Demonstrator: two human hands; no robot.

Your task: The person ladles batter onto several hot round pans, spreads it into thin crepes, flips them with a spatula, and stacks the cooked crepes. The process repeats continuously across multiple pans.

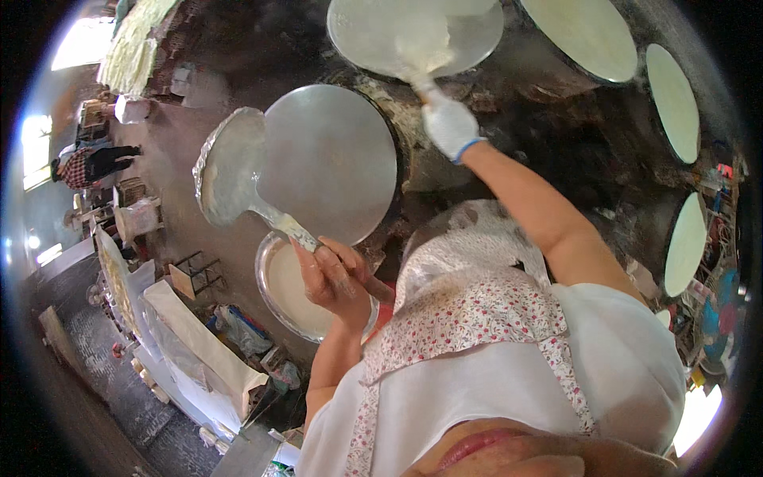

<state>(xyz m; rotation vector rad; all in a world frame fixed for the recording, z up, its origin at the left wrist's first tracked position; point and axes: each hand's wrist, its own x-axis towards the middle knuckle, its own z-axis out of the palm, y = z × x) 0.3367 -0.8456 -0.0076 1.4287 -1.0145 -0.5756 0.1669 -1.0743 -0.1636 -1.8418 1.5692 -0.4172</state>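
Any lettering on the small coloured items (724,172) near the right rim is too small to be read. The upper round griddle with a pale wet layer (366,36) is cut off by the top edge. The lower part of the cream-filled round metal pot (266,280) is partly hidden by the bare left hand (340,285). A wide, shallow round metal scoop (225,171) is held by its smeared handle, left fingers closed round it; its head, wet and shiny, is seen beside the bare grey round griddle (330,159), overlapping its left edge. A pale, batter-coated tool (424,79) is gripped by the white-gloved, blue-cuffed right hand (451,127), fingers closed; its far end is seen over the upper griddle, outline blurred, contact cannot be told.
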